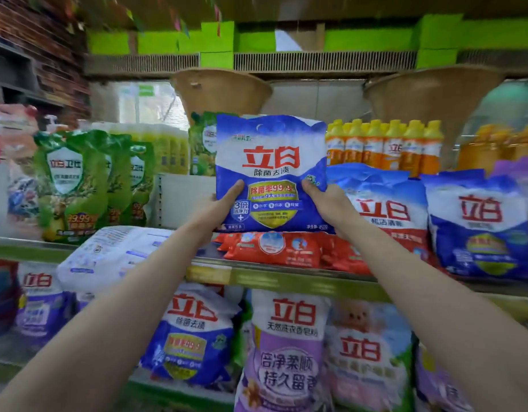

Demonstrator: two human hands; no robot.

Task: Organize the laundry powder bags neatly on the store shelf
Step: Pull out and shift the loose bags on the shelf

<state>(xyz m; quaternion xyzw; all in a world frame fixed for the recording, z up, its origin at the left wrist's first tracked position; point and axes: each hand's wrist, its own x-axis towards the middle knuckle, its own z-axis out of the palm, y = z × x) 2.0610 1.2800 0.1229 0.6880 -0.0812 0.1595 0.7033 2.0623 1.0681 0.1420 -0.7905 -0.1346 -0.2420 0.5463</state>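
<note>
A blue and white laundry powder bag (271,162) with red characters stands upright at the middle of the shelf (286,278). My left hand (219,208) grips its lower left edge and my right hand (328,203) grips its lower right edge. Its bottom rests on flat red powder bags (286,248). To its right stand two more blue bags (384,203) (476,224). A white bag (114,254) lies on its face at the left of the shelf.
Green pouches (75,185) stand at the left and orange bottles (387,147) behind at the right. Woven baskets (221,90) hang above. The lower shelf holds blue, purple and pink powder bags (286,352).
</note>
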